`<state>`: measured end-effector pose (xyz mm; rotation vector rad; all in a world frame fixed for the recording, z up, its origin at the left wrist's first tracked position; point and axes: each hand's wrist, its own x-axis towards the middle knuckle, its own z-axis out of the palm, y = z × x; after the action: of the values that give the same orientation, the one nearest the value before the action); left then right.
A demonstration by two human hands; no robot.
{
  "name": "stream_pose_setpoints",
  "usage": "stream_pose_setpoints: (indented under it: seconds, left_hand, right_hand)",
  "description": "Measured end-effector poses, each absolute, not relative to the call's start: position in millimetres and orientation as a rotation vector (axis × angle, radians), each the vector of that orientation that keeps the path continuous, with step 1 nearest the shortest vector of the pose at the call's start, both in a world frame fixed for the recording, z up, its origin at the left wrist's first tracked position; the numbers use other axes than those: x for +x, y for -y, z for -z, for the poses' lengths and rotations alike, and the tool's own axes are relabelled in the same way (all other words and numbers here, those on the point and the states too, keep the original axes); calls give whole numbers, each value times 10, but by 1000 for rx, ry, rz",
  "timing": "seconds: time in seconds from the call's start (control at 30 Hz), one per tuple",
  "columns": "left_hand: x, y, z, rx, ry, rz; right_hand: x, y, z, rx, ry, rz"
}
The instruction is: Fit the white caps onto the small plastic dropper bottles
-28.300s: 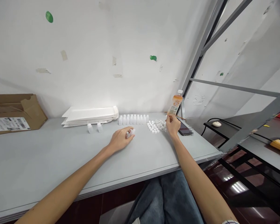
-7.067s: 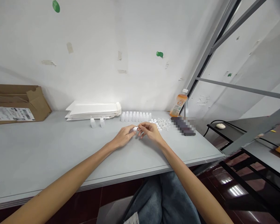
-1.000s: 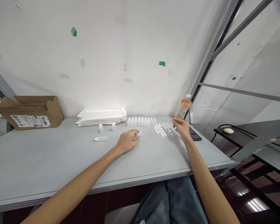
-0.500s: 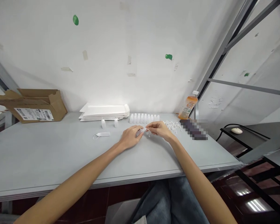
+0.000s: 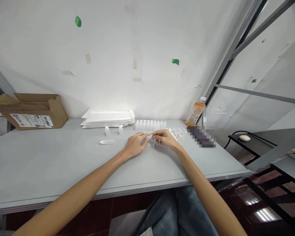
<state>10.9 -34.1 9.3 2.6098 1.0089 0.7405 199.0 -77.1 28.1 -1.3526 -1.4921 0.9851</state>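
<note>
My left hand (image 5: 135, 145) is closed around a small translucent white squeeze bottle (image 5: 147, 138), tilted toward the right and partly hidden by the fingers. Fingertips of my right hand (image 5: 165, 138) pinch a white piece with a thin cord (image 5: 154, 141) at the bottle's mouth; the cord hangs down in a curve. Whether the piece is seated on the neck I cannot tell. Left of my hands, a similar bottle (image 5: 107, 142) lies on its side with a looped cord at its end. Behind it two bottles stand upright, one (image 5: 107, 131) left of the other (image 5: 120, 130).
A row of several small bottles (image 5: 150, 126) stands behind my hands. Right of it lies a pile of white corded pieces (image 5: 179, 133). White envelopes (image 5: 108, 118), an opened cardboard box (image 5: 34, 113), an orange drink bottle (image 5: 196, 113) and a blurred dark object (image 5: 202, 136) sit along the grey table's (image 5: 64, 170) back.
The whole view has shifted slightly. My right hand has come a little closer to my left at the bottle's mouth. Both hands keep their hold.
</note>
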Motion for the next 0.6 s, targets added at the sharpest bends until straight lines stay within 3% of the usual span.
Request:
stream_pose_setpoints:
  seconds: [0.6]
  left_hand:
    - [97, 310, -57, 2671, -975, -801]
  right_hand:
    - [1971, 789, -259, -1324, 1565, -940]
